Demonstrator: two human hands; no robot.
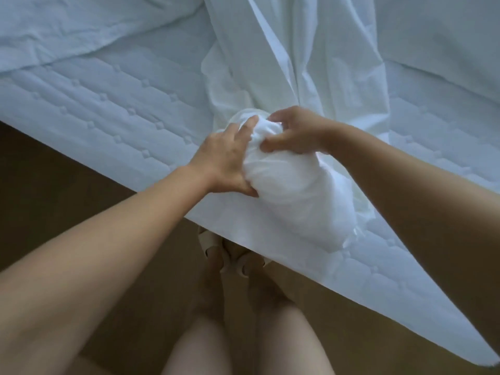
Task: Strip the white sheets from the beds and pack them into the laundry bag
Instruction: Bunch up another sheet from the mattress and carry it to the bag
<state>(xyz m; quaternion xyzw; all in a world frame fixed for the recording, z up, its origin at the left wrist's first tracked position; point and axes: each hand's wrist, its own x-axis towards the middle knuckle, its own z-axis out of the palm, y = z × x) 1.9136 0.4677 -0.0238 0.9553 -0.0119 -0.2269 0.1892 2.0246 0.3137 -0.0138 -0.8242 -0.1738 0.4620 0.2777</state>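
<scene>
A white sheet (pixel 292 58) runs in a long gathered band down the middle of the bed and ends in a bunched wad (pixel 286 190) at the near edge. My left hand (pixel 224 158) grips the wad's left side, thumb underneath. My right hand (pixel 295 131) pinches the top of the wad from the right. The quilted mattress pad (pixel 108 109) lies bare on both sides of the band. No laundry bag is in view.
More loose white linen (pixel 67 25) lies crumpled at the back left, and another layer (pixel 443 33) at the back right. The bed's near edge runs diagonally from left to lower right. Brown floor (pixel 54 190) and my legs and sandalled feet (pixel 230 255) are below it.
</scene>
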